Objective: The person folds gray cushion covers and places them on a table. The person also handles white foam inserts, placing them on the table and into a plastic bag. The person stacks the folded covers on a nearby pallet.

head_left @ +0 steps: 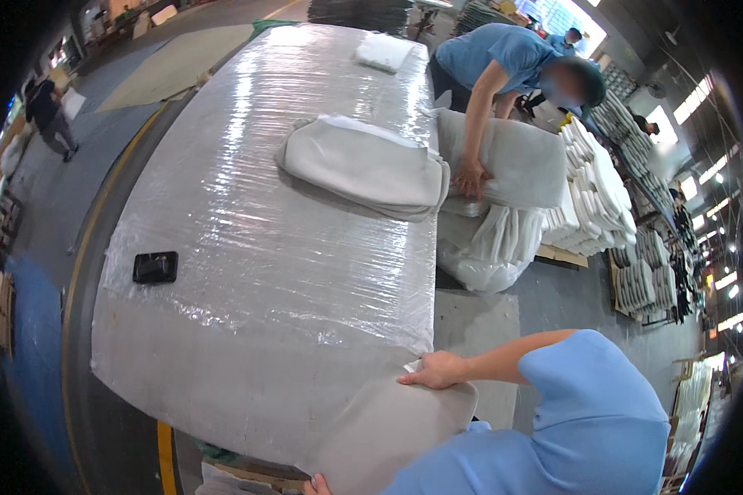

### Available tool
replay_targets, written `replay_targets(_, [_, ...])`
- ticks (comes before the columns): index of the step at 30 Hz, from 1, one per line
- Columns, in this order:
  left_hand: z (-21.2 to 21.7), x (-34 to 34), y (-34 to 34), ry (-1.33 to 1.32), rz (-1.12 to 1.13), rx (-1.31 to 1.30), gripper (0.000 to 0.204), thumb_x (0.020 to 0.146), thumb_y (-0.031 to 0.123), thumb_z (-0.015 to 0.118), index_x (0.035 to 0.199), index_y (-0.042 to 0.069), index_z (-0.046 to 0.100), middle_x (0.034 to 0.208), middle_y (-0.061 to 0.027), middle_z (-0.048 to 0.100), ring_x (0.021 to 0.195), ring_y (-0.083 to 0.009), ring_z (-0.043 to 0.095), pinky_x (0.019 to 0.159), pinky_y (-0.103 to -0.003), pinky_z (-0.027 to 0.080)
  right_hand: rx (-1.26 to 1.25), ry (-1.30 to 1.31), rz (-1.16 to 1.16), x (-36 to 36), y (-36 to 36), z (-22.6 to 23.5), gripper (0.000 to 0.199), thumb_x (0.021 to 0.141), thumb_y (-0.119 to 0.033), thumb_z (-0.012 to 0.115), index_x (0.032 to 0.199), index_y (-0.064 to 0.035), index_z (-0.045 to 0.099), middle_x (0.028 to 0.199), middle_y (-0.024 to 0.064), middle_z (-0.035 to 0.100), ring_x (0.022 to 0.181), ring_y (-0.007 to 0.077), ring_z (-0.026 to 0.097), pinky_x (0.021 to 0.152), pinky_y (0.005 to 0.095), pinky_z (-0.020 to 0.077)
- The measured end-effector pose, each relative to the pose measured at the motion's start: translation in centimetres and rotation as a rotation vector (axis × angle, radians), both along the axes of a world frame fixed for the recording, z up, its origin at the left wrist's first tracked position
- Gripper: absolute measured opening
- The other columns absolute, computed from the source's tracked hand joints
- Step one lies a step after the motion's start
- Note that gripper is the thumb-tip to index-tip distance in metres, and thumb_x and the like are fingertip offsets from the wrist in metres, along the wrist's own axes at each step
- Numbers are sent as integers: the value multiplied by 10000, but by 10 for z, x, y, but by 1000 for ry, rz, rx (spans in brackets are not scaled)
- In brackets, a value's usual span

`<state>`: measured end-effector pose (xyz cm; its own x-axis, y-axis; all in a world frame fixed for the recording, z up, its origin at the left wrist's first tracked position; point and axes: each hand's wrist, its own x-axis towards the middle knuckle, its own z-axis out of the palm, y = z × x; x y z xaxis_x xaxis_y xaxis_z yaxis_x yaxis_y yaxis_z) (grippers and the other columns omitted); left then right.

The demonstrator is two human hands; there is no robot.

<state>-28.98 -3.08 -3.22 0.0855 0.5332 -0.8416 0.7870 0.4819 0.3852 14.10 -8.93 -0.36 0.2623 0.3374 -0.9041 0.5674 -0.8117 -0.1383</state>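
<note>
A large matte grey fabric sheet [305, 396] lies over the near end of the plastic-wrapped table [248, 247] and hangs off its front edge. My right hand [432, 370] pinches the sheet's right corner at the table's right edge. Only the fingertips of my left hand [316, 484] show at the bottom of the view, curled around the sheet's lower hanging edge. Farther up the table lies a folded grey cushion cover [363, 165], out of reach of both hands.
A co-worker in a blue shirt [504, 58] leans on a grey cushion [512, 157] past the table's right side, beside stacks of white foam pieces [594, 190]. A small black object [155, 266] sits at the table's left. White padding [384, 51] lies at the far end. Another person [49, 111] walks far left.
</note>
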Motion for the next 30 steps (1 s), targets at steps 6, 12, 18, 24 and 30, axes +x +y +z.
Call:
replay_targets(6, [10, 9, 9, 129, -96, 1, 776, 1056, 599, 424, 1344, -102, 592, 1375, -354, 581, 1300, -482, 543, 1098, -490, 424, -43, 32, -1, 1, -2, 1, 1035, 881, -869, 460, 1221, 81, 693, 1279, 279, 674, 1187, 413, 659, 983, 474, 526])
replay_targets(12, [13, 10, 11, 65, -93, 73, 760, 1061, 604, 412, 1402, -64, 536, 1407, -303, 568, 1317, -442, 537, 1106, -477, 422, 56, -61, 20, -3, -3, -2, 1050, 883, -879, 428, 1287, 59, 674, 1346, 279, 642, 1278, 409, 608, 1064, 485, 473])
replay_targets(18, [0, -5, 17, -299, 213, 7, 791, 1059, 631, 405, 1489, -32, 445, 1471, -250, 531, 1358, -393, 513, 1124, -457, 411, 229, -32, 34, -3, -17, 6, 1059, 894, -877, 396, 1322, 56, 657, 1405, 292, 600, 1342, 416, 559, 1105, 468, 442])
replay_targets(24, [39, -12, 62, -680, 520, 321, 853, 1049, 697, 340, 1563, 18, 380, 1544, -189, 478, 1400, -342, 482, 1138, -449, 405, 595, -83, -324, -2, -23, 57, 923, 1028, -727, 260, 1404, 69, 538, 1407, 328, 573, 1356, 450, 528, 1128, 477, 416])
replay_targets(30, [129, 35, 41, -881, 659, 575, 737, 1070, 678, 313, 1469, 81, 480, 1456, -139, 495, 1344, -285, 479, 1141, -445, 394, 1245, 461, -1145, 3, -29, 80, 741, 1041, -730, 341, 1247, -76, 621, 1051, 44, 588, 1016, 153, 545, 969, 341, 443])
